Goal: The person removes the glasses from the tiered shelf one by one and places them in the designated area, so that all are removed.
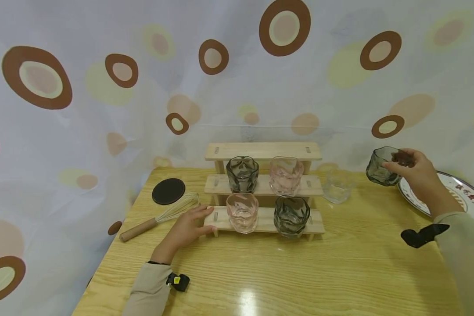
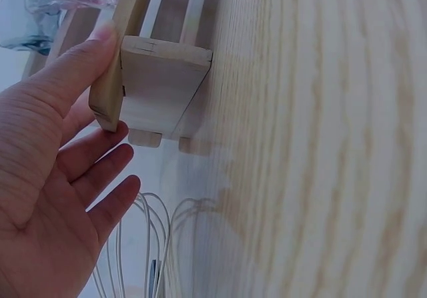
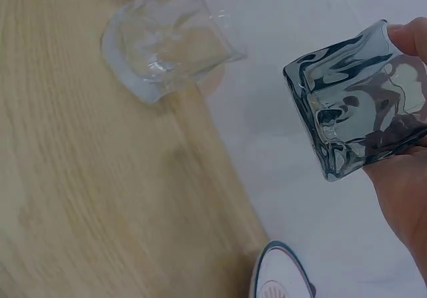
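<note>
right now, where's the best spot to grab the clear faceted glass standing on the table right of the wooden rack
Probably round its side wall, coming from above and the right. The clear faceted glass stands upright and alone on the wooden table, its mouth up, and the three-tier wooden rack blocks its left. The right hand nearest it already holds a smoky grey glass.

Two bare hands, beige long sleeves, black wrist strap on each, yellow mark on the left one

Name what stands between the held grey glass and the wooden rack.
A clear glass stands on the table between the grey glass and the rack, in the head view.
</note>
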The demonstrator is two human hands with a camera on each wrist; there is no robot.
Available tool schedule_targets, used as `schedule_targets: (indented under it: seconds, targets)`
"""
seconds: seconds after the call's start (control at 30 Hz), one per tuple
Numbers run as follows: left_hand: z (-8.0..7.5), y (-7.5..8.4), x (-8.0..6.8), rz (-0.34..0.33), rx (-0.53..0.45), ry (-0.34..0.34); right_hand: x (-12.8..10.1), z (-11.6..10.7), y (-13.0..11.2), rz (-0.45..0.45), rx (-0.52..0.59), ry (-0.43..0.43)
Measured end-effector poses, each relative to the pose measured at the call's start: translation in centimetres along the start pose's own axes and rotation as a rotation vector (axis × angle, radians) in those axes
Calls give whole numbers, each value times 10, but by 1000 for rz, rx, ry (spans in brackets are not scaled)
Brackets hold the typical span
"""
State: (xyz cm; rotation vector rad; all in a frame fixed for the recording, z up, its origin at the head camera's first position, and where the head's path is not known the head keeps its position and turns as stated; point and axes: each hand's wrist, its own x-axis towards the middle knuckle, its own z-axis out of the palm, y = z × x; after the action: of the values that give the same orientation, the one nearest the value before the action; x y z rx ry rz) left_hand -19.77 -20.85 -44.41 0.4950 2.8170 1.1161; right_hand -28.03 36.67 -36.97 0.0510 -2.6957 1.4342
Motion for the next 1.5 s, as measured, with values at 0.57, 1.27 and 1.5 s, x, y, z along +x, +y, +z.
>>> schedule_targets:
  seconds: [0.57,1.27,1.5]
  targets:
    - [-1,0,1,13,10,2,-9,32,60,26,70,-50]
    - [1,-2,1,7,11,23,-13,48,67,-44,226,-21]
    - [1,-1,1,1,-8,25,-13,50,70,-36,220,-15]
